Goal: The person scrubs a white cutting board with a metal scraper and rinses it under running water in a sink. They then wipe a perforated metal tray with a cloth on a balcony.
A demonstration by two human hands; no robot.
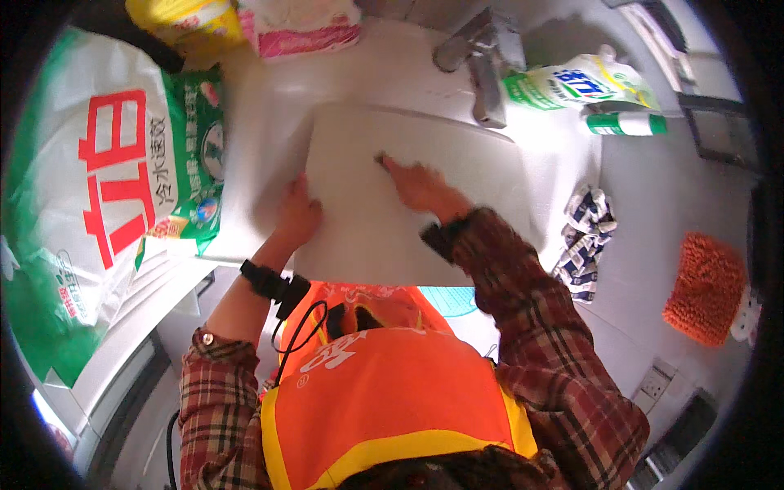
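A pale, flat rectangular panel (367, 239) rests tilted in front of me, over a white washbasin (269, 86). My left hand (298, 211) grips its left edge, thumb towards the top. Over the panel's upper middle is my right hand (419, 187), its index finger reaching to the left. At that fingertip shows a small dark spot (380, 157); blur hides whether it is a held thing or a mark on the panel. Each wrist wears a black strap.
A metal tap (487, 79) stands behind the panel. A large detergent bag (116, 153) fills the left. Rightward are a refill pouch (582, 82), a green-and-white tube (626, 124), a patterned cloth (587, 239) and an orange chenille mitt (704, 288). A pink-and-white package (300, 27) is at the back.
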